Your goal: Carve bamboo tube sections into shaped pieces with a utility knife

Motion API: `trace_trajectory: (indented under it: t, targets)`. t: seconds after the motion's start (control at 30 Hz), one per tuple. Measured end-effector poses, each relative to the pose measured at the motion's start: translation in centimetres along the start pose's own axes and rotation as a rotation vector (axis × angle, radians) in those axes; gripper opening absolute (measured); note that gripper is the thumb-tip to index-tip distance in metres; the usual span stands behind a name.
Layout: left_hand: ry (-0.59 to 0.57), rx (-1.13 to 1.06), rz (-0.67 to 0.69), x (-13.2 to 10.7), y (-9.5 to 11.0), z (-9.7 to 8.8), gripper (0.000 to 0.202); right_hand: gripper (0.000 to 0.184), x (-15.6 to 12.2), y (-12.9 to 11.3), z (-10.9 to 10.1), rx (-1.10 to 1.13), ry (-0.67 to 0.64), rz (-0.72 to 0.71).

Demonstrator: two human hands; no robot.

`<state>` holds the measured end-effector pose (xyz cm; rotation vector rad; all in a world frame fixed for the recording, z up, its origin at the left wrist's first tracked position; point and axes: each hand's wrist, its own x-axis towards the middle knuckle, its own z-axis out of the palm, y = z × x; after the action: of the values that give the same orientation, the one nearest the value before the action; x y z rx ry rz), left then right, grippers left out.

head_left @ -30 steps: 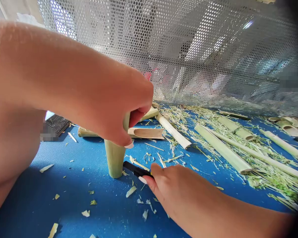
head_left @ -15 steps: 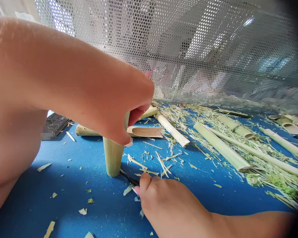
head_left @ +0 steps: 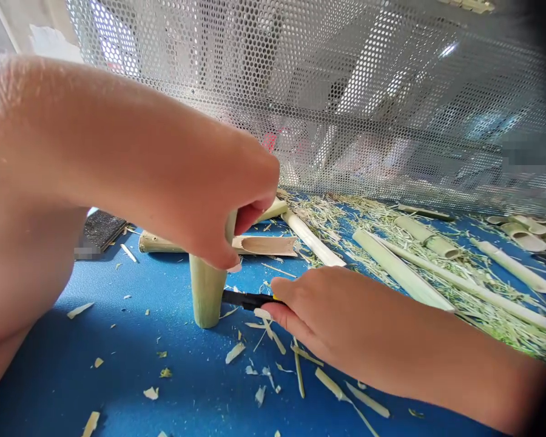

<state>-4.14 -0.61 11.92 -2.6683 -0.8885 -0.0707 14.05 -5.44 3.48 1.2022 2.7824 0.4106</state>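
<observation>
A pale green bamboo piece (head_left: 208, 291) stands upright on the blue table top (head_left: 131, 358). Around its upper part my left hand (head_left: 236, 200) is closed, with the thumb on the near side; the fingers are partly hidden. My right hand (head_left: 313, 303) grips a knife with a black handle and a dark blade (head_left: 246, 300). The blade's tip meets the right side of the bamboo, a little above its base. Thin shavings (head_left: 235, 352) lie just right of the bamboo and under my right hand.
Behind my hands lie a hollowed bamboo length (head_left: 268, 245) and split strips (head_left: 404, 270). Curled bamboo offcuts (head_left: 525, 235) and heaps of fine shavings (head_left: 318, 212) are at the back and right. A perforated metal screen (head_left: 346, 97) stands behind. A dark block (head_left: 104, 229) lies left.
My right hand with the knife has risen from beside the bamboo's base to higher on its side, uncovering more shavings. My left hand and the bamboo stay nearly in place.
</observation>
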Motion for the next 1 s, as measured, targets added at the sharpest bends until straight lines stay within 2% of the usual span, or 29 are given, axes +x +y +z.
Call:
trace_trajectory:
  t: [0.13, 0.3, 0.43, 0.57, 0.63, 0.7, 0.8, 0.87, 0.93, 1.0]
  targets:
    - [-0.074, 0.021, 0.056, 0.3, 0.1, -0.1, 0.042, 0.040, -0.1, 0.1, 0.0, 0.024, 0.058, 0.048]
    - [-0.135, 0.065, 0.098, 0.4, 0.7, -0.7, 0.027, 0.035, 0.3, -0.7, 1.8, 0.049, 0.113, 0.010]
    - [-0.111, -0.025, 0.129, 0.0, 0.0, -0.7, 0.039, 0.033, 0.6, -1.8, 4.0, -0.008, 0.102, -0.076]
    - [-0.175, -0.080, 0.107, 0.5, -1.2, -0.3, 0.047, 0.036, 0.3, -3.0, 5.5, -0.040, 0.032, -0.150]
    - [-0.197, -0.089, 0.115, 0.7, -1.5, -0.3, 0.052, 0.034, 0.3, -3.0, 5.2, -0.026, 0.005, -0.133]
    - [-0.152, -0.070, 0.174, 0.5, -1.2, -0.5, 0.052, 0.033, 0.4, -2.4, 4.3, -0.013, -0.003, -0.075]
    - [-0.062, 0.000, 0.273, -0.3, 0.3, -1.4, 0.030, 0.040, 0.6, -1.0, 2.7, 0.091, -0.020, -0.002]
    - [-0.114, 0.069, 0.214, -1.1, 1.7, -2.1, 0.014, 0.041, 0.7, -0.3, 2.0, 0.207, -0.032, 0.008]
    - [-0.192, 0.105, 0.119, -1.6, 2.9, -2.8, 0.010, 0.040, 0.5, -0.1, 1.9, 0.326, -0.035, -0.005]
    - [-0.204, 0.096, 0.070, -1.9, 3.6, -3.1, 0.011, 0.039, 0.2, -0.4, 2.2, 0.400, -0.019, -0.012]
